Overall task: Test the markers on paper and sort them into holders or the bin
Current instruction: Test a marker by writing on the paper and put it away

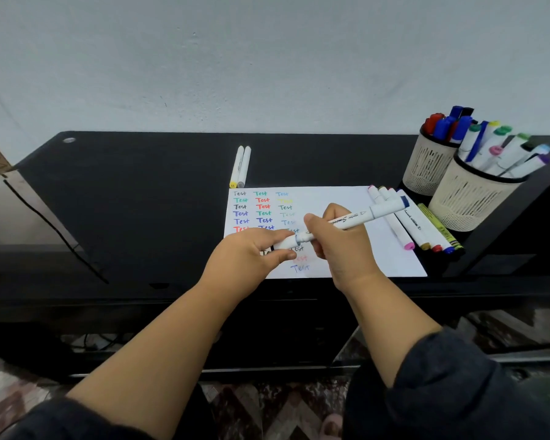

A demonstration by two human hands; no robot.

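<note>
Head view. Black tabletop; far edge runs along a pale wall, near edge passes under the wrists. White paper lies right of centre, its near edge almost at the tabletop's near edge. Rows of coloured "Test" words fill its left half.

Right hand over the paper, fingers curled round a white marker whose blue end points to 2 o'clock. Left hand at 9 o'clock of it, fingers pinching the marker's white cap at its lower end; whether the cap is fully seated, cannot tell.

Five loose markers lie side by side on the paper's right edge. Two mesh holders at 2 o'clock, both packed with markers, close to the tabletop's right edge. Two white markers lie just beyond the paper's far left corner. Open black surface from 9 to 11 o'clock.
</note>
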